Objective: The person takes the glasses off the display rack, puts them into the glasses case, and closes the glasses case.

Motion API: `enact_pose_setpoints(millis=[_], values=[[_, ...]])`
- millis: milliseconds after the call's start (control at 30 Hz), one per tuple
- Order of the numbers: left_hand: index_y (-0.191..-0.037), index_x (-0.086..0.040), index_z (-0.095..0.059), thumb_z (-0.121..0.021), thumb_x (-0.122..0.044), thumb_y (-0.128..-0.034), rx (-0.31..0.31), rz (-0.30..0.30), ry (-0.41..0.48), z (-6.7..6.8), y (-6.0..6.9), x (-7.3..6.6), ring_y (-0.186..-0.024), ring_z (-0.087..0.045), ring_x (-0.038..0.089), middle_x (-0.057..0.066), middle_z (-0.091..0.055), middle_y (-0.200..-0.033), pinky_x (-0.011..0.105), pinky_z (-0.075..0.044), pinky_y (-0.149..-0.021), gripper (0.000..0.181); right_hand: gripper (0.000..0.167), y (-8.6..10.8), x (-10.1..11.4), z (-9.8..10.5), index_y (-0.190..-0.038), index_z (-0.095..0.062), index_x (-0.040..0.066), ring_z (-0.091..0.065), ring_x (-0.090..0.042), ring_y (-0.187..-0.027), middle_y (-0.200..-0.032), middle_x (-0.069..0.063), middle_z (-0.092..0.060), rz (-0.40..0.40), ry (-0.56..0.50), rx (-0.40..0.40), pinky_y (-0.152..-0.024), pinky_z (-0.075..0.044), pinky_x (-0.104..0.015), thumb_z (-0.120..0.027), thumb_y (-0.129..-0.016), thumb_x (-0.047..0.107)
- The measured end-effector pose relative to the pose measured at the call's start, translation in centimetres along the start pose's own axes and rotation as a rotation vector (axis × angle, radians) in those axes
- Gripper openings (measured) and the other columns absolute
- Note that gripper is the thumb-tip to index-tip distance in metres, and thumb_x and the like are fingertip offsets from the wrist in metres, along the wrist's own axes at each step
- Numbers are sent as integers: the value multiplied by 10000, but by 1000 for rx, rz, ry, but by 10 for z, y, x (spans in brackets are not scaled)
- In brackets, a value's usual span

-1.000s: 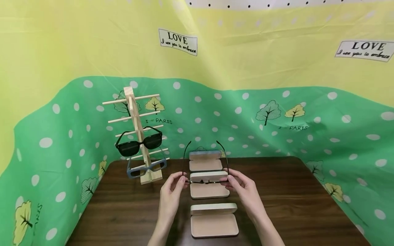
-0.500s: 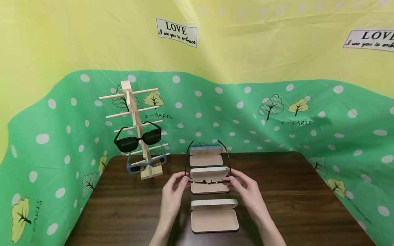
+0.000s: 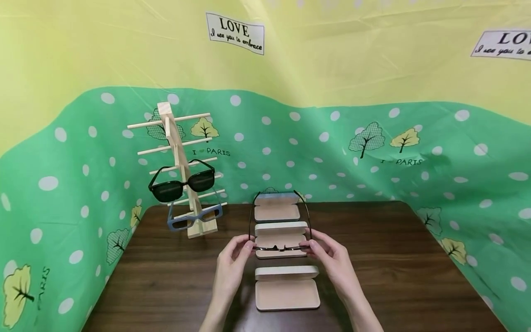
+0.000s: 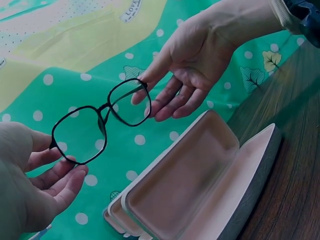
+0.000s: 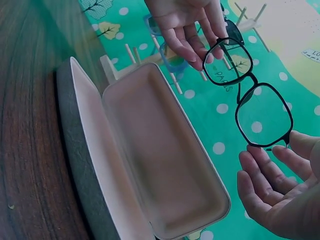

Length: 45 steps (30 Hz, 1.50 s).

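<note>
Black-framed eyeglasses (image 3: 282,249) with clear lenses are held up between both hands, their temples unfolded and pointing away from me. My left hand (image 3: 232,260) pinches the left end of the frame near the hinge, and my right hand (image 3: 333,259) pinches the right end. In the left wrist view the whole front of the eyeglasses (image 4: 103,106) shows, with thumb and fingers at both outer corners. Below the hands lies an open glasses case (image 3: 287,295) with a pale pink lining and nothing inside. Behind it stand a second open case (image 3: 282,227) and a blue-lidded case (image 3: 276,213).
At the left back stands a wooden display rack (image 3: 181,159) with several crossbars. Black sunglasses (image 3: 170,190) hang on it above blue-framed glasses (image 3: 181,224). A patterned green and yellow cloth (image 3: 315,152) closes off the back of the dark wooden table (image 3: 398,276).
The head view has tilted, so the rack, cases and cloth sit higher in it. Both hands keep their pinch on the eyeglasses, which have moved slightly nearer relative to the cases.
</note>
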<state>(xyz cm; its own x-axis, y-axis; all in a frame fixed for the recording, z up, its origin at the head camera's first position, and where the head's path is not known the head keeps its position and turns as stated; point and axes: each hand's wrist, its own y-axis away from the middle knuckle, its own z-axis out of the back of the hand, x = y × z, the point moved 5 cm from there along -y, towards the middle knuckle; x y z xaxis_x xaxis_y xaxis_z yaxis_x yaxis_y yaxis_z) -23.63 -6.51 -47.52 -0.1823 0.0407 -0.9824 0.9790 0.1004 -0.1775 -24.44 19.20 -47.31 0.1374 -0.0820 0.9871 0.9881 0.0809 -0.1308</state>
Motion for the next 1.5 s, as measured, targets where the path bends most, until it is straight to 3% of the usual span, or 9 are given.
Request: enact_pose_setpoints(millis=[233, 433, 633, 800, 933, 1033, 1233, 1500], values=[[-1149, 62, -689, -651, -109, -1009, 22, -16, -32, 3, 3, 0, -890, -730, 89, 220, -742, -1060, 279, -615, -861, 224, 446, 1, 0, 0, -1433, -507, -96, -767, -181, -983, -1098, -98, -790, 24, -30, 16, -859, -613, -264, -564, -1065, 149], [-1222, 51, -674, -636, -133, -1021, 26, -11, -48, 5, 3, -3, -885, -726, 52, 231, -751, -1072, 250, -608, -861, 274, 420, 2, -2, -1, -1431, -545, -28, -769, -183, -986, -1091, -83, -792, -4, -28, 9, -866, -615, -279, -580, -1059, 163], [-1399, -80, -622, -630, -138, -1027, 0, -14, -96, 5, 7, -3, -921, -734, 105, 208, -754, -1074, 259, -607, -874, 378, 412, 2, -5, -2, -1428, -555, -11, -765, -239, -1011, -1123, -137, -782, -24, -28, 16, -869, -614, -292, -579, -1060, 173], [-1470, -182, -577, -624, -137, -1030, 2, -70, -104, 3, 7, -3, -955, -737, 128, 138, -760, -1079, 266, -611, -873, 445, 414, 1, -5, 0, -1428, -557, -7, -766, -215, -1011, -1125, -144, -780, -18, -6, 6, -881, -610, -288, -586, -1056, 173], [-1465, -168, -582, -609, -121, -1037, 10, -109, -116, 2, 5, -3, -923, -740, 128, 151, -757, -1094, 303, -618, -868, 431, 429, 0, -6, 1, -1441, -532, -35, -766, -174, -1004, -1130, -155, -776, -1, -10, 12, -880, -606, -264, -576, -1060, 157], [-1464, -156, -584, -601, -112, -1039, 18, -97, -114, 2, 5, -2, -916, -741, 135, 154, -758, -1102, 330, -618, -873, 427, 431, 1, -6, 1, -1442, -531, -33, -766, -167, -1008, -1125, -134, -781, -10, -12, 12, -881, -605, -259, -576, -1060, 160], [-1480, -158, -565, -630, -147, -1028, 46, -66, -96, 1, 2, -1, -1021, -716, 71, 142, -751, -1131, 232, -590, -911, 457, 404, 1, -2, 2, -1433, -565, 33, -766, -151, -1004, -1131, -142, -779, -17, -6, -5, -879, -604, -256, -585, -1058, 183], [-1493, -113, -543, -708, -90, -964, 84, -62, -93, 3, 3, -1, -1034, -687, 59, 152, -740, -1138, 168, -548, -932, 555, 412, 2, 0, 1, -1439, -538, -23, -770, -161, -991, -1089, -107, -789, 18, -14, 15, -871, -604, -246, -564, -1064, 144]])
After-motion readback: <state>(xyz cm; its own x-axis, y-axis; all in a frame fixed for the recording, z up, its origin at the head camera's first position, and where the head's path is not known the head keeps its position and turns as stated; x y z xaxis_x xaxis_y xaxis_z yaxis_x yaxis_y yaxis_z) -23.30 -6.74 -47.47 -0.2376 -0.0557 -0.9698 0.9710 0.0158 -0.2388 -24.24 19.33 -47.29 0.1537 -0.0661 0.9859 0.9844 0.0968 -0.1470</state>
